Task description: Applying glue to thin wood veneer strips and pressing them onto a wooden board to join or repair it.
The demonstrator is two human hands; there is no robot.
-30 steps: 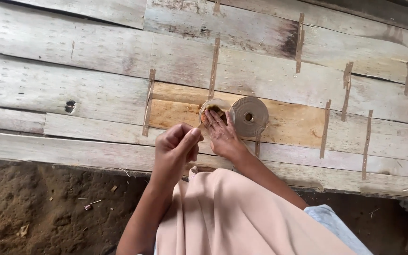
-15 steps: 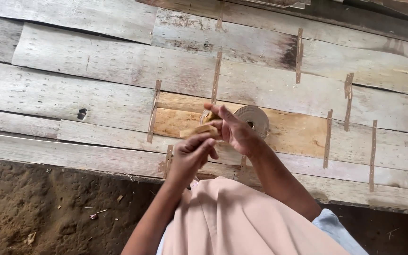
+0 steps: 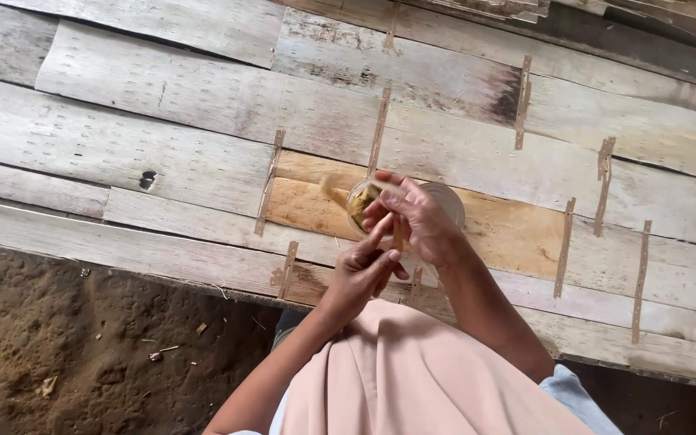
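Right now your right hand [image 3: 420, 221] is closed around a small round container [image 3: 364, 205] with yellowish-brown contents, held just above the planks and in front of a roll of tape [image 3: 445, 205] lying beyond your knuckles. Your left hand [image 3: 364, 270] sits just beneath it, fingers pinched narrow on a thin pale strip [image 3: 397, 234]; whether it's a stick or a tape end, I can't tell. Keep the container level and steady the pinching hand against the other wrist so the strip doesn't wander. A blurred pale strip [image 3: 333, 192] sticks out to the left of the container. The plank floor [image 3: 163, 137] is weathered grey, rough-grained, patched with thin slats; one fresher tan board [image 3: 308, 205] lies directly under your hands. Bare packed earth [image 3: 66, 346] lies left of your left forearm.
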